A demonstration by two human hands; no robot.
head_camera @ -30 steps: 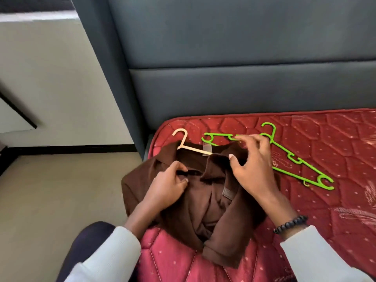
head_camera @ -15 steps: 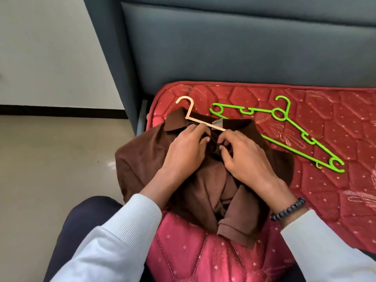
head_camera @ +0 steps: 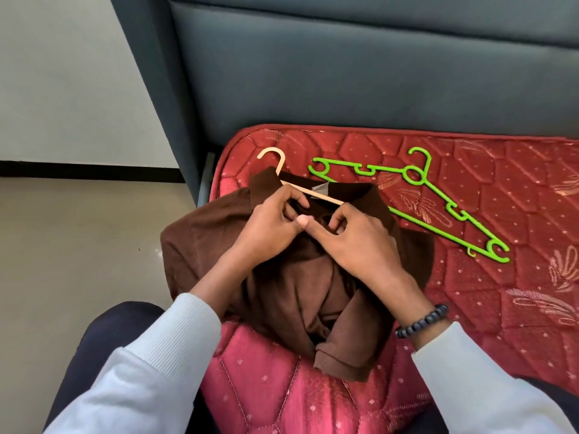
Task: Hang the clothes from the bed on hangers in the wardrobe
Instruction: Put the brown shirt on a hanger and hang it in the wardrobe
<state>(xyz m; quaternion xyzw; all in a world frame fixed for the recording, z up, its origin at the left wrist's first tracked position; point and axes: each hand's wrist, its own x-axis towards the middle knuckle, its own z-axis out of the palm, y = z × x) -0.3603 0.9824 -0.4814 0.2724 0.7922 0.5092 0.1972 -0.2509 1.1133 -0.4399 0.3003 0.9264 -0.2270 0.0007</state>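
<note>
At the collar of the brown shirt [head_camera: 291,286], left hand [head_camera: 269,227] and right hand [head_camera: 360,245], fingers curled, pinching fabric.

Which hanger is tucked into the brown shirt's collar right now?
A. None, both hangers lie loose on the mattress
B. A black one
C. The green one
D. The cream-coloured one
D: the cream hanger runs under the collar of the brown shirt, only its hook and one arm showing, while the green hanger lies bare on the red mattress beside it.
</note>
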